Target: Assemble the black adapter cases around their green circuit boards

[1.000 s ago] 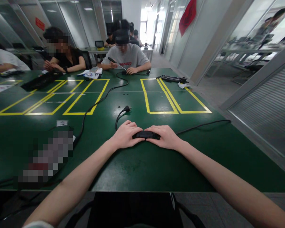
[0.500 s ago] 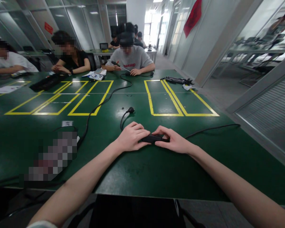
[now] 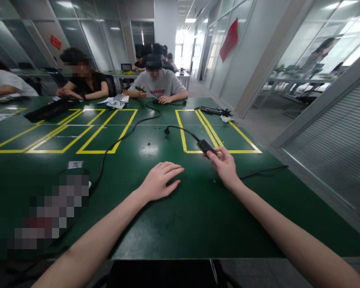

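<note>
My right hand [image 3: 226, 166] is closed around the near end of a black power adapter [image 3: 206, 147], raised a little over the green table [image 3: 195, 224]. From the adapter's far end a short black cord [image 3: 184, 129] curves left to a black plug [image 3: 167, 131]. Another black cord [image 3: 265, 171] runs right across the table from behind my right wrist; where it joins is hidden. My left hand [image 3: 160, 182] rests palm down on the tabletop, fingers stretched out and holding nothing, apart from the adapter.
Yellow tape outlines [image 3: 126, 132] mark the table. At left lies a pixelated object [image 3: 54, 208] beside a long black cable [image 3: 103, 154]. A folded black tripod-like object [image 3: 214, 111] lies at the far right. Across the table a co-worker [image 3: 159, 82] holds a screwdriver-like tool [image 3: 141, 89].
My left hand has let go of the adapter and moved slightly left. My right hand has lifted it forward and turned it, and the plug has swung along. The view has tilted slightly.
</note>
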A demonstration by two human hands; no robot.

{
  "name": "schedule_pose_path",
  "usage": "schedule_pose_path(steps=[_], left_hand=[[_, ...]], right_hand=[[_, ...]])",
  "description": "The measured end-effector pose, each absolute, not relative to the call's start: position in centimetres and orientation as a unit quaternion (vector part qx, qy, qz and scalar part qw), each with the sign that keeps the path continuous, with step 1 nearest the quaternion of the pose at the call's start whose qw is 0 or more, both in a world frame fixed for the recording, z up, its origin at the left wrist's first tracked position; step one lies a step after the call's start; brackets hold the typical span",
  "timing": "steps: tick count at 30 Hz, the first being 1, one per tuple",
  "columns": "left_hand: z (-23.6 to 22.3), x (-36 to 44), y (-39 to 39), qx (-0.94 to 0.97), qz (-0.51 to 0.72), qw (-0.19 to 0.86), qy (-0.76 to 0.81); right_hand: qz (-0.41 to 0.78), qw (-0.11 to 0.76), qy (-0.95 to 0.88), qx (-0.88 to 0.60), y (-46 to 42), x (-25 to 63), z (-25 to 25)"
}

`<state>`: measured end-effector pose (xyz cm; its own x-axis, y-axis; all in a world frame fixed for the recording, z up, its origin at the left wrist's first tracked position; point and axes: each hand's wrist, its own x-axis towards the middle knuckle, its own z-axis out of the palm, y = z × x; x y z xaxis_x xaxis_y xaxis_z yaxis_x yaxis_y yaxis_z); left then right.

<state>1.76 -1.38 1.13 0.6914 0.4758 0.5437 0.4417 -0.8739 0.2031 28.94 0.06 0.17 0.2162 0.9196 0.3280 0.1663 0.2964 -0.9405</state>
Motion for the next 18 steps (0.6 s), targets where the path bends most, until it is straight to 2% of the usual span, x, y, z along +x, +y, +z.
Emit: schedule_pose_path(steps=[3,6,9,14,18], left_hand=[[0.6,1.9,-1.2,0.932,0.264,0.069,0.239],[0.4,2.0,-1.1,0.933,0.246,0.09,0.248],[0.4,2.0,-1.1,0.932,0.241,0.103,0.249],[0.5,1.9,-1.1,0.931,0.24,0.11,0.254],[0.6,1.9,-1.2,0.931,0.236,0.114,0.256]], right_hand=[[0.202,0.648,-0.5,-0.538,1.6,31.8,0.8],[0.066,0.636,-0.513,-0.573,2.3,34.7,1.2],[-0.02,0.555,-0.532,-0.639,2.4,37.3,0.8],[-0.048,0.367,-0.551,-0.748,2.7,41.2,-1.0],[-0.028,0.319,-0.61,-0.725,3.1,42.5,-1.9]])
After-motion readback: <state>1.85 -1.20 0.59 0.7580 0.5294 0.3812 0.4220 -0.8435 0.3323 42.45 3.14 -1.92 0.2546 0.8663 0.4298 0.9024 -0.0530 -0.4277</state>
